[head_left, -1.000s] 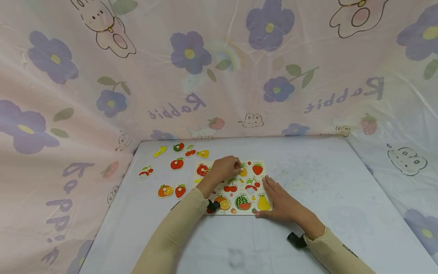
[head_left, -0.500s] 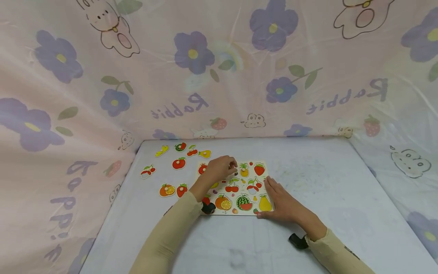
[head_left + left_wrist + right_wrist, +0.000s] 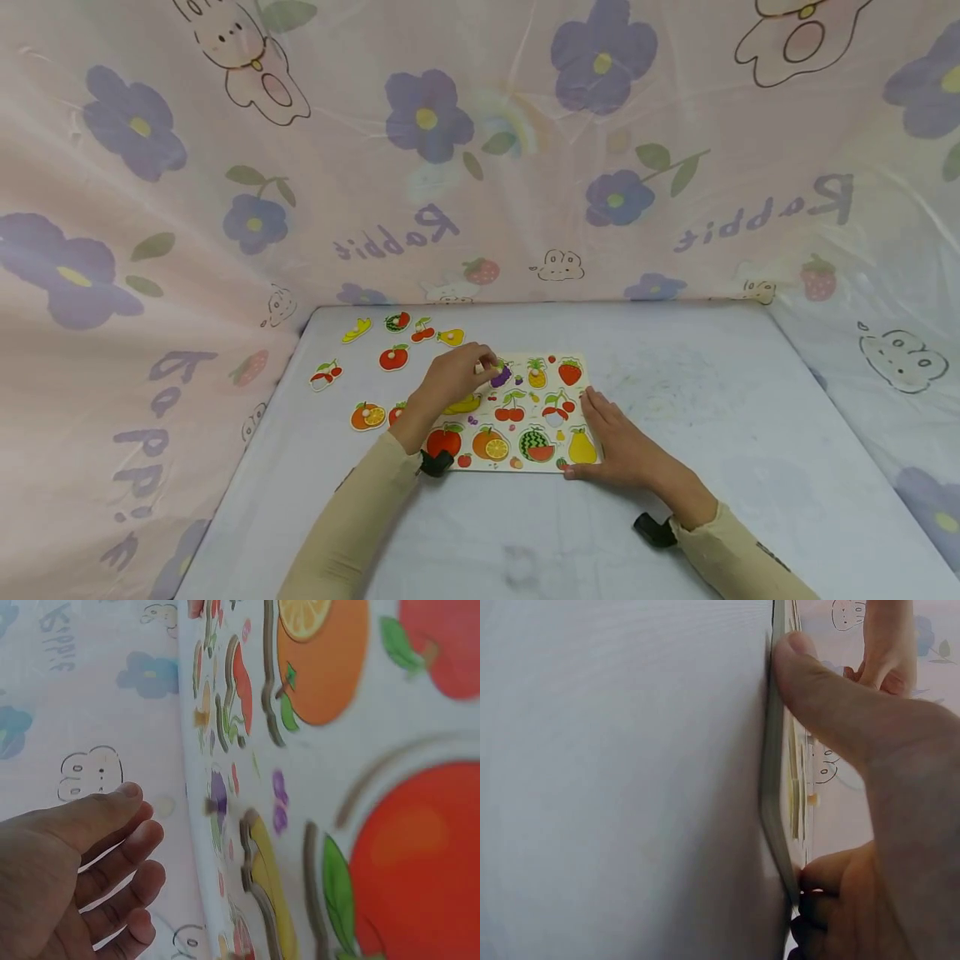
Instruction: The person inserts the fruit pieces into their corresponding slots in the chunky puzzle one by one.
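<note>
A fruit puzzle board lies on the white table, printed with fruit shapes. A knobbed pineapple piece and a grape piece sit in its top row. My left hand hovers over the board's upper left, fingertips beside the grapes in the head view. The left wrist view shows this hand's fingers loosely bent with nothing between them. My right hand braces the board's near right corner, thumb along the near edge and fingers against the right edge. The board's upper left is hidden by the left hand.
Loose knobbed pieces lie left of the board: an orange, a tomato-like red fruit, bananas, a watermelon, cherries, a pear and a red-and-white cherry-like piece. A strawberry is partly covered by the left arm. Printed curtains surround the table.
My left hand has moved left from the pineapple, uncovering the grape piece, and its fingers have come away from the pineapple's knob. The right hand stays at the board's corner.
</note>
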Tool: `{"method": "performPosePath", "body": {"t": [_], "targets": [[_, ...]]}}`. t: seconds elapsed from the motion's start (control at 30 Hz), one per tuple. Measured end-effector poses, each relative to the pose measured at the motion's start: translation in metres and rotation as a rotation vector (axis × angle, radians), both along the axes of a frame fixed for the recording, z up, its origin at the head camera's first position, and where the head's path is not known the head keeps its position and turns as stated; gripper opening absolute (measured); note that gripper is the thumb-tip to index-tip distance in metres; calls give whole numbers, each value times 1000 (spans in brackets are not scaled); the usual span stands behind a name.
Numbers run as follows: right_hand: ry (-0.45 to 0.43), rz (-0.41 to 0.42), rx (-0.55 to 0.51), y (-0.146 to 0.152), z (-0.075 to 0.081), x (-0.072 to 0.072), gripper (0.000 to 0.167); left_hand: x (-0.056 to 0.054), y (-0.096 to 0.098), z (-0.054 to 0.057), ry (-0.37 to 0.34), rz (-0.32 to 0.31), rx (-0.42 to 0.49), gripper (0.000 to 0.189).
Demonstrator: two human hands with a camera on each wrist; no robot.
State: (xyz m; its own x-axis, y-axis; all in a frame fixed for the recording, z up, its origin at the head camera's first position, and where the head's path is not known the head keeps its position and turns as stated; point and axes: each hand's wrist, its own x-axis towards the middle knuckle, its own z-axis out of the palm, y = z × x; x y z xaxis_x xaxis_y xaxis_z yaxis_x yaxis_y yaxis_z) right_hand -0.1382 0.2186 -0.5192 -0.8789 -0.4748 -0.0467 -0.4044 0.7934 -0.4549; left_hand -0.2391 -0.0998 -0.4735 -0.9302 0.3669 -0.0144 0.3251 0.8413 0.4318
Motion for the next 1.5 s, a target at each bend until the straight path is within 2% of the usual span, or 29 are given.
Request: {"method": "performPosePath", "body": {"t": [0.33, 0.47, 0.8, 1.0, 1.2, 1.5], "targets": [[-15, -12, 11, 1, 0, 1, 131, 5, -29, -5, 2, 40, 14, 20], [-15, -15, 12, 1, -1, 2, 131, 9, -40, -4, 8, 55, 16, 20], [-15, -13, 8, 1, -2, 1, 132, 14, -63, 3, -46, 100, 41, 19], [-11, -11, 15, 1, -2, 1, 133, 17, -77, 4, -46, 116, 54, 19], [-23, -17, 15, 0, -1, 1, 133, 20, -91, 2, -66, 148, 39, 20], [-11, -4, -8, -1, 0, 1, 132, 29, -116, -8, -87, 173, 44, 16]]}}
